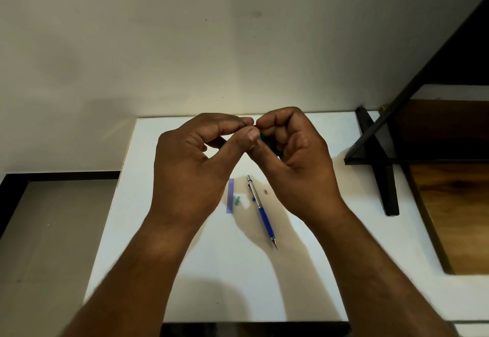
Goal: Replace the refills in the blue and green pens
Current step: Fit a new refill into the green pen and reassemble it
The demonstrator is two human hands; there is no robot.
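Note:
Both hands are raised above the white table, meeting fingertip to fingertip. My right hand is curled around the green pen, of which only a small green bit shows between the fingers. My left hand pinches with thumb and forefinger at the pen's end; what it grips is hidden. Below the hands, the blue pen lies on the table with its silver upper half and its tip pointing toward me. To its left lie a small green piece and a pale blue strip.
A black metal frame stands at the right by the table's far corner, with a wooden surface beyond it. A plain wall rises behind the table. A grey floor area lies to the left of the table's edge.

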